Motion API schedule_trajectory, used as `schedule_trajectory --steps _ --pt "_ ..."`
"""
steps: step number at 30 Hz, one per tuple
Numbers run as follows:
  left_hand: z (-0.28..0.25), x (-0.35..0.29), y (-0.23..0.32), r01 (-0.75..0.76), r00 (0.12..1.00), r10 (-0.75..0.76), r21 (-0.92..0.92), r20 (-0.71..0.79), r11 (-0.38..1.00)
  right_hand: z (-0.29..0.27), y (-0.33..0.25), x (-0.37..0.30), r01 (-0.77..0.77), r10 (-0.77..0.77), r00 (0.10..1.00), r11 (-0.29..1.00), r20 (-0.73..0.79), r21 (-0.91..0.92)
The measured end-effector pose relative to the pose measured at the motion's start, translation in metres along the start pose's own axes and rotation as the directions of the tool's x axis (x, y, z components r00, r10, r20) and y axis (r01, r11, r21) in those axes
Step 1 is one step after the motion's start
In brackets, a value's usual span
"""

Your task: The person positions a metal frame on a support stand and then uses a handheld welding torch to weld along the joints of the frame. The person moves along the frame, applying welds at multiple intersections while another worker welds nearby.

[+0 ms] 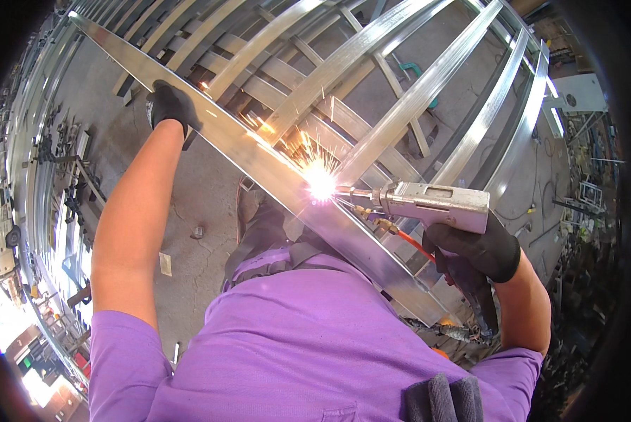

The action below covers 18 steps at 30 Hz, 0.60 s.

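My right hand (474, 247), in a black glove, is closed round the grip of a silver welding gun (438, 205). A brass fitting and an orange-red hose (415, 243) run along beneath its barrel. At the nozzle, a bright white-pink glare with flying sparks (322, 184) hides the exact contact point. This glare sits on a long, flat metal beam (259, 166) that crosses diagonally in front of my body. Farther up the beam at left, my left hand (169, 107), also black-gloved, grips its near edge. Several metal bars (428, 91) meet the beam's far side.
The bars form a large grating over the concrete floor (196, 183). A teal curved object (419, 74) lies below them. At right are a white panel (580, 93), loose cables and clutter. More metal lengths (45, 119) line the left side. Grey gloves (443, 399) hang at my shirt front.
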<state>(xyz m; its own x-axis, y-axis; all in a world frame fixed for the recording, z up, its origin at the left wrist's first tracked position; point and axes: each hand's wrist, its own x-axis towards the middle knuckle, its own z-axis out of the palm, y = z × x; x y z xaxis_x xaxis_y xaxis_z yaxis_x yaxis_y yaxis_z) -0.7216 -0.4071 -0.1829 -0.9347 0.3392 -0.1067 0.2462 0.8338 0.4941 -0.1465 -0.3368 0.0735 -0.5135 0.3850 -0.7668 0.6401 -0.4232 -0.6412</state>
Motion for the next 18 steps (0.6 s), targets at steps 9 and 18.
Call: schedule_trajectory --steps 9,18 --pt "-0.019 -0.019 0.023 0.049 0.998 -0.049 -0.016 -0.039 0.999 -0.003 0.005 -0.002 0.019 -0.020 1.000 1.000 0.019 0.010" --pt "-0.038 -0.057 0.065 0.208 0.978 -0.199 -0.215 0.063 0.954 -0.002 0.002 -0.007 -0.023 0.022 1.000 0.999 0.008 0.027"
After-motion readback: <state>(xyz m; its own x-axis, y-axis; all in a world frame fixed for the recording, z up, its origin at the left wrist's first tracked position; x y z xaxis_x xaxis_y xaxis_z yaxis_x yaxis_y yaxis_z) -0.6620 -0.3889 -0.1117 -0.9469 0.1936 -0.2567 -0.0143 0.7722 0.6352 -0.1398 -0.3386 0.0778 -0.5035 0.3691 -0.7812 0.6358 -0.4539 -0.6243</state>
